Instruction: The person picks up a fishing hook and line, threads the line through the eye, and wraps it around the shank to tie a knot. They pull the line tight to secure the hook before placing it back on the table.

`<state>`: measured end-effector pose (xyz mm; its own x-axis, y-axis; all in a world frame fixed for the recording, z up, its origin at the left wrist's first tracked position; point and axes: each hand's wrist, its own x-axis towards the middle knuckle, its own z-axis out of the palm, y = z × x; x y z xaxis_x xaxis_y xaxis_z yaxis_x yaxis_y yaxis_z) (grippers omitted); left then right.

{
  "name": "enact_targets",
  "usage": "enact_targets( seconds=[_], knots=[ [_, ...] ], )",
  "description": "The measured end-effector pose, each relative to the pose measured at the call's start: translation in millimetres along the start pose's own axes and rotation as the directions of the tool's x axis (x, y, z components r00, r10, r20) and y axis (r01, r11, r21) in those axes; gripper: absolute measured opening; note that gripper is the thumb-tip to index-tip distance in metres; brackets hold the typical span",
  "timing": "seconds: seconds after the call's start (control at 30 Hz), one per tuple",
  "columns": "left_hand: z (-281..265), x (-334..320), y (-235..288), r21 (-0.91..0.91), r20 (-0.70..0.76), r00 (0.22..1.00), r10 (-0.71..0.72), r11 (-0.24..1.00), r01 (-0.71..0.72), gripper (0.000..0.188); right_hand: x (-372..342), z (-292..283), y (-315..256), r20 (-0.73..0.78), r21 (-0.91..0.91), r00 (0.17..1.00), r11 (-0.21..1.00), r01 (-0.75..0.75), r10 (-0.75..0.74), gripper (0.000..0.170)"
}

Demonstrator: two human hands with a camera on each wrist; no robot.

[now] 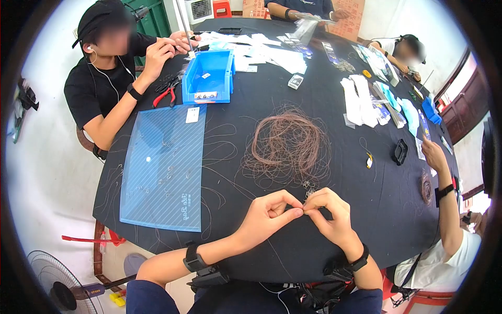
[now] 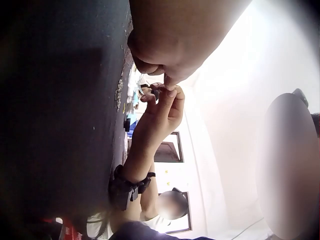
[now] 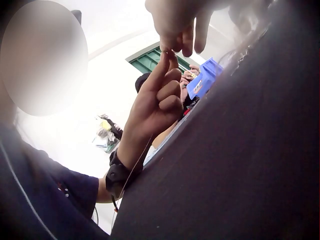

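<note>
We see a round table [image 1: 348,256] covered in black cloth, with white walls around it, a green door [image 1: 150,29] at the far left and a brown door [image 1: 468,107] at the right. At the near edge, the left hand [image 1: 267,215] and right hand [image 1: 333,215] meet above the cloth, each with thumb and forefinger closed in a pinch on a thin thread [image 3: 145,151], which trails down past the left wrist. Small metal pieces [image 1: 308,185] show just beyond the right fingers; we cannot tell whether they touch. Past them lies a loose brown coil [image 1: 286,149]. To our left, a clear blue file bag [image 1: 183,141] lies flat, with a blue bin [image 1: 222,90] and red-handled pliers [image 1: 171,94] beyond. White packets [image 1: 285,57] spread across the far side, other people sit around the table, and a fan [image 1: 61,295] stands at the lower left.
</note>
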<state>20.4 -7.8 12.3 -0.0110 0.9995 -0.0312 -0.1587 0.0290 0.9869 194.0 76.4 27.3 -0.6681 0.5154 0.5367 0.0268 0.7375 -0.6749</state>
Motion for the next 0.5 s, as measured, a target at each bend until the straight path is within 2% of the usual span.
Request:
enact_targets(
  seconds=[0.27,0.37,0.5],
  knots=[
    [1.6,-0.4,0.6,-0.003,-0.016,0.999,-0.028,1.0,0.028,0.011,-1.0,0.7,-1.1,-0.03,0.011,0.999,1.0,-0.024,0.024,0.02],
    [1.1,-1.2,3.1,0.1,-0.08,0.996,0.043,0.994,-0.035,0.01,-0.4,0.1,-1.4,-0.043,0.021,0.998,0.999,-0.037,0.038,0.019],
    [0.3,-1.9,7.4,0.326,-0.111,0.966,0.234,0.927,-0.187,0.009,-0.9,3.8,-2.3,-0.063,0.058,0.995,0.996,-0.07,0.074,0.018]
  ],
)
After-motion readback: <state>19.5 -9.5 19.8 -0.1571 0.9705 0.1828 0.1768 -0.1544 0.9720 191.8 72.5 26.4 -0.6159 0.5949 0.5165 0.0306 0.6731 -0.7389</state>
